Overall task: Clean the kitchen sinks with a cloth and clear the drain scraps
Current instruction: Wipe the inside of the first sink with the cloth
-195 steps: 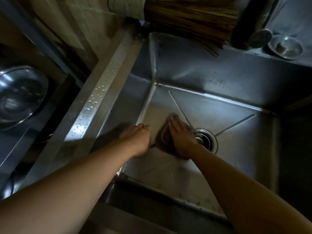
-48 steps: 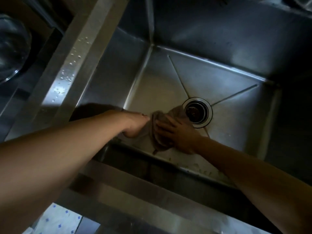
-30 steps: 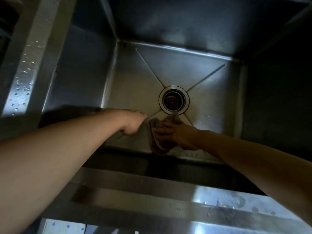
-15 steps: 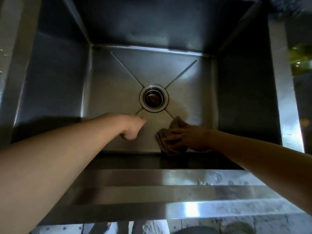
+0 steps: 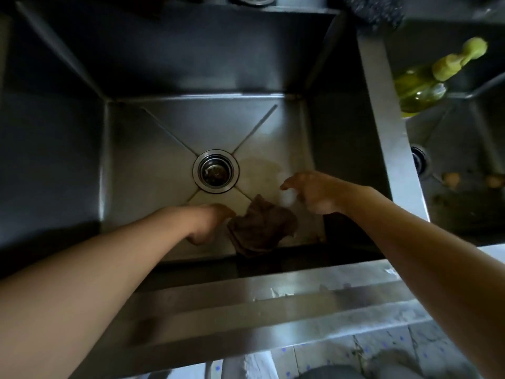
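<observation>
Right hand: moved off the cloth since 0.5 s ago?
Yes. The right hand has let go of the cloth and lifted away to its right, toward the sink's right wall; it sat on the cloth, below-right of the drain.

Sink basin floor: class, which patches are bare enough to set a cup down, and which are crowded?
Bare: the floor left of the drain and behind it toward the back wall. Crowded: the front edge, where the left hand, the brown cloth and the right hand sit.
</observation>
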The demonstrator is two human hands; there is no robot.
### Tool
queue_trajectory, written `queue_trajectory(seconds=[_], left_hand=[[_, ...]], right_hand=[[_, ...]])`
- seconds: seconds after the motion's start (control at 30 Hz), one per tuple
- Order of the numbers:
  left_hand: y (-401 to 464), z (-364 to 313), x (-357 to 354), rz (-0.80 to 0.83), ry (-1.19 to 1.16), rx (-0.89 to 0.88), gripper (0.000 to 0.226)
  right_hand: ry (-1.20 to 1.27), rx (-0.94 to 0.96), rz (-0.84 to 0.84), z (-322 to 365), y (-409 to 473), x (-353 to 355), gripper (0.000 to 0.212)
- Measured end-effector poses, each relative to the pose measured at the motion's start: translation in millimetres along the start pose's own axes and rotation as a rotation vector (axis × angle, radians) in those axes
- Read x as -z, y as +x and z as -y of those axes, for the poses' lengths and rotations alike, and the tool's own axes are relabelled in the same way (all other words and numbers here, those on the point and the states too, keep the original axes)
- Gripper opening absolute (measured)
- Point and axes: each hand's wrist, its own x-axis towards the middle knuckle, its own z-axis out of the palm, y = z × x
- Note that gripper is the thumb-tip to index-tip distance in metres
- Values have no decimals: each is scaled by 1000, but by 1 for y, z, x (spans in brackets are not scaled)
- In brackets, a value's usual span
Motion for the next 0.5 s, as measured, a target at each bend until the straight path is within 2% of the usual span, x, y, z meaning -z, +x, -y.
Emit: queue_trajectory(seconds=[0.27,0.37,0.5], left_hand=[[28,-29,7,-72,20,-157,63],[35,-39,5,-10,96,-164,73],[38,-41,0,-25,207,-185,71]], right_hand=[[191,-135,-198,-9,-53,-21,59],[256,-160,-327,1,-65,-24,56],[265,-203,-563,14,-84,-25,50]])
